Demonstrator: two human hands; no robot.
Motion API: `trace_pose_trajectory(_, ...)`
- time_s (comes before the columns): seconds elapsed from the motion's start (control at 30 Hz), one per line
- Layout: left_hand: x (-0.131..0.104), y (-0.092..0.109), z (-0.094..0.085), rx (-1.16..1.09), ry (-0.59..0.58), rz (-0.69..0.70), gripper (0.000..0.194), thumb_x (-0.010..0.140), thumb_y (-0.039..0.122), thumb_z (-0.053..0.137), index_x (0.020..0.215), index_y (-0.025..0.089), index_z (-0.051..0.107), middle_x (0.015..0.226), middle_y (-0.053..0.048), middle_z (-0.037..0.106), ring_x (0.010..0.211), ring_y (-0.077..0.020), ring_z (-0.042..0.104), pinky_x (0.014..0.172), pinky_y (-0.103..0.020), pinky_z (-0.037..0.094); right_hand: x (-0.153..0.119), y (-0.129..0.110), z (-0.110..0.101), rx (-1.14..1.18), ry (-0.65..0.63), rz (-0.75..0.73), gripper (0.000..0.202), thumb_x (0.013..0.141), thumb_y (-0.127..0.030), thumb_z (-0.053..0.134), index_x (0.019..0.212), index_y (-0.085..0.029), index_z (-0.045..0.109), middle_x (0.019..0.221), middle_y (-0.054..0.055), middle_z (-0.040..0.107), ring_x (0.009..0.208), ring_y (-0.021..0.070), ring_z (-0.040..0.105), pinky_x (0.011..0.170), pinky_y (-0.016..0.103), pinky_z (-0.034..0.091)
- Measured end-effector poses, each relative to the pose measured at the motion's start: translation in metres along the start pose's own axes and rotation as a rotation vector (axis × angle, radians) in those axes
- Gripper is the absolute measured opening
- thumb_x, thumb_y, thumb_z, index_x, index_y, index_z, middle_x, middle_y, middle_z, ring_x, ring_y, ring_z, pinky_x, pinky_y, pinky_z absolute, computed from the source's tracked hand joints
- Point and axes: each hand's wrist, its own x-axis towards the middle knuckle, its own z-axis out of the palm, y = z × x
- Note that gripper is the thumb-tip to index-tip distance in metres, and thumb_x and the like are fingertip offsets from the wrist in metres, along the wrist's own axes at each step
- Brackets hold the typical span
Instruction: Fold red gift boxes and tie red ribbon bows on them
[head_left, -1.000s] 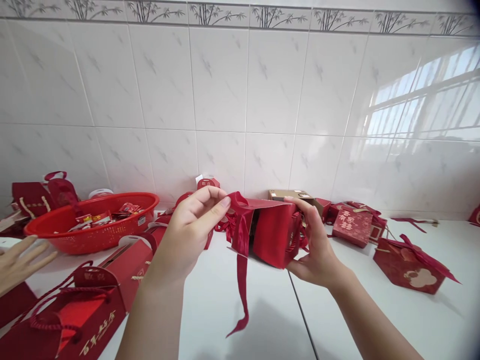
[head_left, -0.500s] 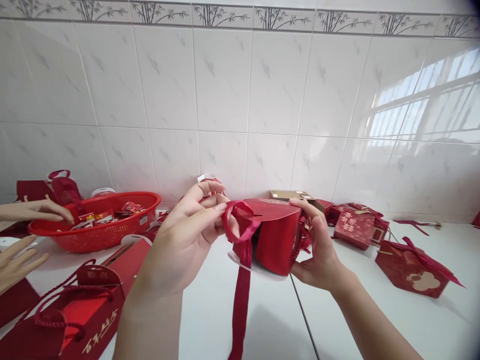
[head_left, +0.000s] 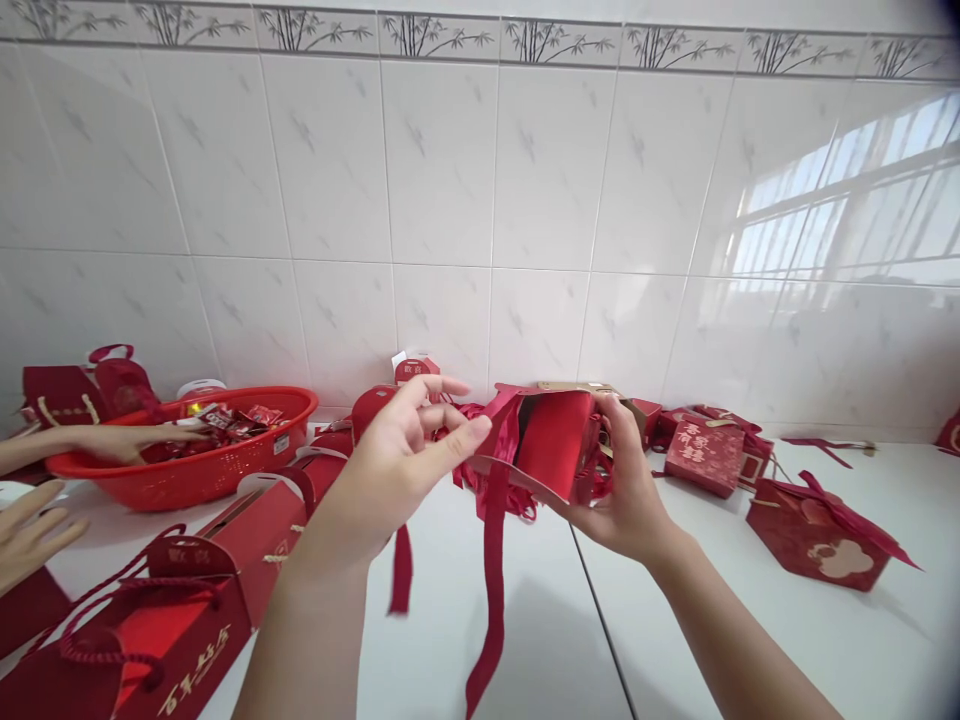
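Observation:
Above the white table, my right hand [head_left: 622, 480] grips the right side of a small red box [head_left: 556, 440], whose side facing me shows a bright red panel. A dark red ribbon [head_left: 493, 580] hangs from the box's left end. My left hand [head_left: 427, 440] is at that end, thumb and forefinger near the ribbon; the forefinger is stretched out and apart from the thumb. A shorter ribbon end [head_left: 401, 570] dangles below my left hand; whether the other fingers pinch it is hidden.
On the left, another person's hand [head_left: 161, 440] reaches into a red plastic basket [head_left: 187, 480] of wrapped sweets. Red gift boxes [head_left: 202, 630] stand at the front left. Further boxes [head_left: 705, 455] and a ribbon-tied box [head_left: 821, 530] are on the right.
The box has tilted, showing more of its side. My left fingers have moved off the ribbon loop, and a second ribbon end now hangs. The other person's hand has moved right into the sweets.

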Motion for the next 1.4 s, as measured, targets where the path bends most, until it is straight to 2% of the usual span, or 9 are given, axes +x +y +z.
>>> trace_pose_trajectory(0.1, 0.007, -0.009, 0.007, 0.185, 0.038, -0.023, 0.041, 0.073, 0.049, 0.070, 0.099, 0.023, 0.052, 0.072, 0.003, 0.059, 0.053, -0.0096, 0.048, 0.049, -0.022, 0.037, 0.000, 0.002, 0.002, -0.067, 0.021, 0.019, 0.104, 0.072, -0.025, 0.074, 0.149, -0.031, 0.004, 0.141, 0.015, 0.030, 0.131, 0.0340, 0.035, 0.098, 0.056, 0.044)
trace_pose_trajectory(0.3, 0.020, -0.027, 0.007, 0.393, 0.197, 0.013, 0.046, 0.068, 0.057, 0.070, 0.086, 0.023, 0.045, 0.058, 0.009, 0.042, 0.050, -0.0094, 0.038, 0.049, -0.022, 0.032, -0.001, 0.003, 0.004, -0.144, 0.061, 0.156, 0.102, 0.074, -0.035, 0.073, 0.149, -0.031, 0.005, 0.137, 0.016, 0.036, 0.124, 0.0335, 0.041, 0.092, 0.056, 0.047)
trace_pose_trajectory(0.47, 0.028, -0.039, 0.004, 0.475, -0.006, -0.047, 0.038, 0.069, 0.055, 0.067, 0.077, 0.020, 0.055, 0.063, 0.004, 0.048, 0.053, -0.0119, 0.043, 0.049, -0.023, 0.031, -0.001, -0.001, 0.010, -0.134, 0.081, 0.257, 0.100, 0.074, -0.039, 0.073, 0.149, -0.031, 0.007, 0.135, 0.015, 0.038, 0.125, 0.0333, 0.040, 0.096, 0.057, 0.044)
trace_pose_trajectory(0.63, 0.034, -0.049, 0.013, 0.406, -0.126, -0.009, 0.034, 0.081, 0.053, 0.053, 0.087, 0.019, 0.059, 0.084, -0.003, 0.062, 0.075, -0.0197, 0.056, 0.066, -0.028, 0.042, -0.003, -0.013, 0.021, -0.160, 0.026, 0.438, 0.115, 0.073, -0.041, 0.073, 0.149, -0.024, -0.012, 0.131, 0.018, 0.042, 0.121, 0.0355, 0.044, 0.090, 0.058, 0.046)
trace_pose_trajectory(0.77, 0.042, -0.063, 0.012, 0.545, -0.292, -0.065, 0.030, 0.084, 0.048, 0.047, 0.073, 0.020, 0.053, 0.072, 0.000, 0.056, 0.063, -0.0165, 0.049, 0.057, -0.027, 0.037, -0.010, -0.021, 0.005, -0.102, -0.353, 0.534, 0.120, 0.070, -0.042, 0.074, 0.150, -0.021, -0.014, 0.119, 0.017, 0.056, 0.103, 0.0324, 0.060, 0.070, 0.045, 0.055)
trace_pose_trajectory(0.87, 0.042, -0.066, 0.007, 0.741, -0.511, -0.106, 0.032, 0.081, 0.044, 0.050, 0.060, 0.020, 0.047, 0.061, 0.002, 0.050, 0.053, -0.0142, 0.041, 0.049, -0.026, 0.028, -0.016, -0.023, -0.020, -0.054, -0.767, 0.528, 0.105, 0.070, -0.042, 0.075, 0.151, -0.021, 0.012, 0.097, 0.011, 0.069, 0.074, 0.0259, 0.068, 0.051, 0.032, 0.052)
trace_pose_trajectory(0.93, 0.040, -0.063, 0.007, 0.798, -0.599, -0.118, 0.033, 0.082, 0.043, 0.049, 0.059, 0.020, 0.046, 0.059, 0.001, 0.048, 0.052, -0.0142, 0.040, 0.047, -0.026, 0.026, -0.017, -0.022, -0.033, -0.104, -0.829, 0.483, 0.085, 0.073, -0.041, 0.072, 0.146, -0.024, 0.032, 0.091, 0.009, 0.072, 0.072, 0.0263, 0.069, 0.050, 0.032, 0.051)
trace_pose_trajectory(1.2, 0.041, -0.055, 0.021, 0.511, -0.413, -0.189, 0.033, 0.087, 0.048, 0.041, 0.068, 0.020, 0.043, 0.062, 0.003, 0.052, 0.057, -0.0130, 0.048, 0.055, -0.024, 0.038, -0.001, -0.001, -0.016, -0.076, -0.772, 0.576, 0.053, 0.087, -0.044, 0.051, 0.135, -0.022, 0.049, 0.133, 0.012, 0.055, 0.119, 0.0280, 0.053, 0.092, 0.039, 0.045)
trace_pose_trajectory(1.4, 0.042, -0.055, 0.023, 0.481, -0.203, -0.132, 0.032, 0.083, 0.050, 0.050, 0.073, 0.019, 0.050, 0.060, 0.005, 0.038, 0.049, -0.0093, 0.040, 0.041, -0.019, 0.032, -0.003, 0.010, 0.004, 0.015, -0.816, 0.579, 0.023, 0.088, -0.035, 0.048, 0.080, -0.020, 0.064, 0.083, 0.004, 0.069, 0.071, 0.0174, 0.059, 0.058, 0.028, 0.039)
